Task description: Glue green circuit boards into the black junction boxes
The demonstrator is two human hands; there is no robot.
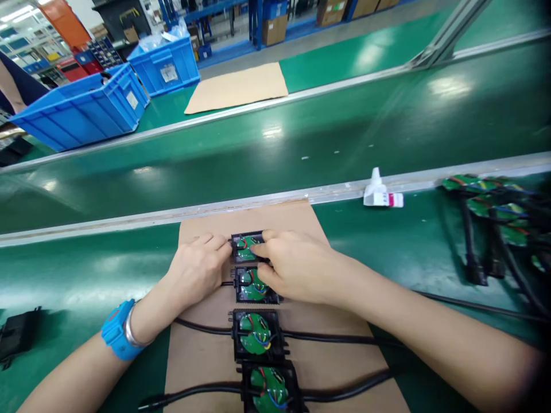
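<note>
Several black plastic housings with round green circuit boards lie in a column on a cardboard sheet (202, 350). My left hand (200, 269) is closed at the left side of the farthest housing (245, 248); what its curled fingers grip is hidden. Over that housing's right side, my right hand (297, 261) has its fingers bent, a fingertip on the green board and others at the edge. Just below sits a second housing (257, 285), partly covered by my right hand. Nearer me are a third housing (257, 335) and a fourth one (271, 387), black cables leaving both sides.
Circuit boards with black cables (499, 212) are heaped at right. A white bottle (379, 192) lies by the metal rail. At left rests a black plastic part (20, 335). Beyond the green belt stand blue crates (86, 112) and flat cardboard (241, 87); a person's arm shows far left.
</note>
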